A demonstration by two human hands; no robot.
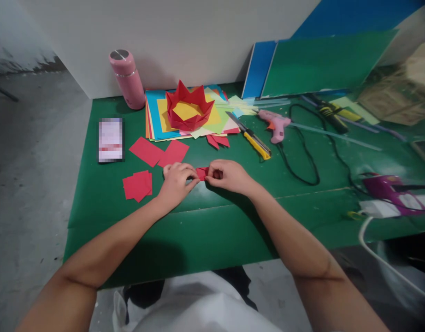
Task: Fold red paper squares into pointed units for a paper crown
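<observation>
- Pinching small red paper (202, 173) with left grip (178, 180) and right grip (230, 175), on near side of red paper ring (189, 123).
- Likely best: align edges, steady one end, then crease firmly outward.

Muted, even indoor light dims the green counter (215, 235), with a dark shadow beneath the right forearm (295, 235), another at lower left of centre, and a soft one on the white panel (198, 41) beside the pink bottle (127, 83). Around the left hand (178, 180) and right hand (231, 176) the picture is fairly clear, though fine folds in the red paper (201, 173) are soft. Toward the right edge, the beige object (392, 99) smears, wide-angle stretching swells the arms near the lower corners, and coarse pixels mask a rectangle (110, 140) at left.
</observation>
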